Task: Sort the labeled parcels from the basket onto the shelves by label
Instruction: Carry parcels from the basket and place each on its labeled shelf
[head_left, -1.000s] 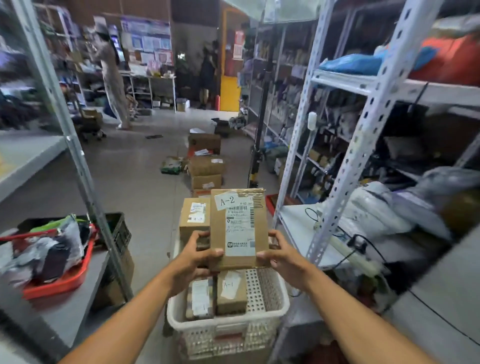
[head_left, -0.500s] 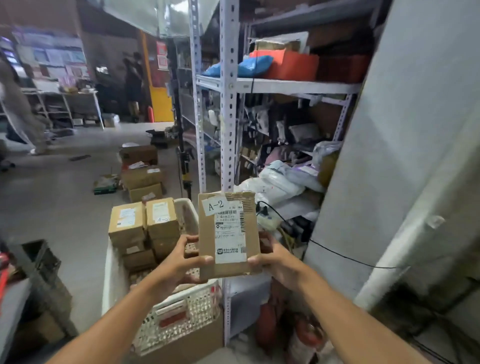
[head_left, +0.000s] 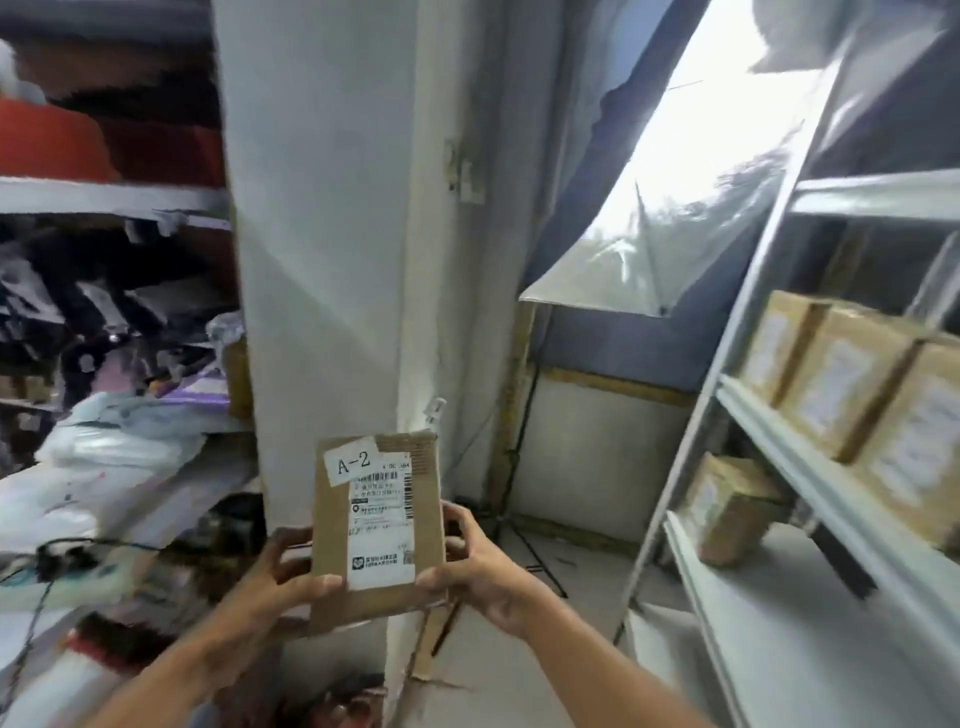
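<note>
While both hands hold it: a flat cardboard parcel (head_left: 378, 525) stands upright at chest height, its face toward the camera, in front of a pale pillar (head_left: 332, 218).

Label: a white sticker (head_left: 354, 461) at the parcel's upper left reads "A-2"; below it sits a printed shipping label (head_left: 382, 525) with barcodes, its small text too fine to read.

Left hand: the left hand (head_left: 283, 577) grips the parcel's lower left edge, thumb pressed across the front near the bottom, fingers curled round behind.

Right hand: the right hand (head_left: 478, 566) grips the lower right edge, thumb on the front corner, fingers wrapped behind the box.

Right side: a grey metal shelf unit (head_left: 810, 478) carries a row of brown cartons (head_left: 841, 400) on an upper board and one smaller carton (head_left: 732, 514) on the board beneath, well apart from the held parcel.

Left side: another rack (head_left: 109, 200) is crowded with soft plastic mailers (head_left: 119, 441) and dark bundles, blurred.

Background: a reflective sheet (head_left: 675, 208) hangs between pillar and right-hand shelving, bright light behind it.
</note>
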